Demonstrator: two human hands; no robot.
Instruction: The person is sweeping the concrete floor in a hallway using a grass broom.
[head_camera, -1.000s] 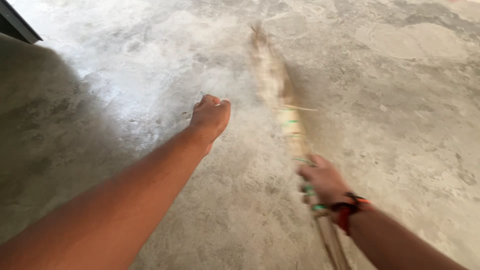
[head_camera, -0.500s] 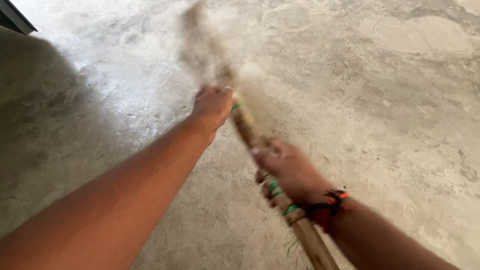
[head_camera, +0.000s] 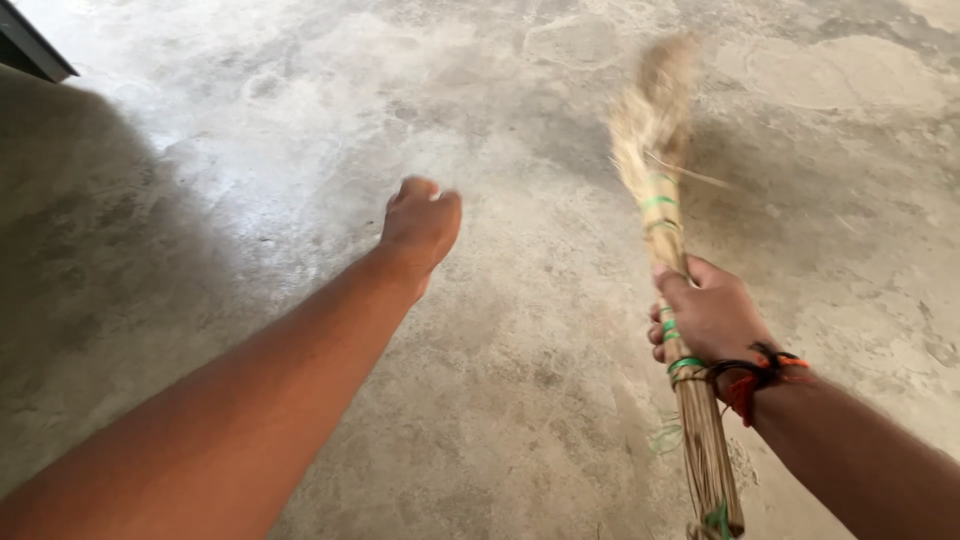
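Far left top corner: edge of a dark frame or door, only a sliver in view, can't tell which. Below it a broad shadow covers the left part of the concrete floor. Floor is bare grey cement, blotchy, lighter and sunlit toward the top middle.

Left arm stretches out from the lower left, forearm bare. Left hand is curled into a loose fist, knuckles away from the camera, nothing visibly held. It hangs in the air over the floor, well apart from the broom. Whether anything sits inside the fist: can't tell, the palm side is hidden.

Right of centre: grass broom, a bundle of dry pale stalks tied with several green bands. Bristle end points up and away, toward the top of the view, blurred and feathery; one loose stalk sticks out to the right. Handle end runs down to the bottom edge, with a bit of green string trailing beside it. Broom is tilted only slightly, nearly in line with the right forearm.

Right hand is wrapped around the broom's shaft about midway, fingers closed round it, thumb on top. Black and orange-red thread band on the right wrist. Right forearm exits at the lower right corner.

A soft shadow lies on the floor right of the bristles.
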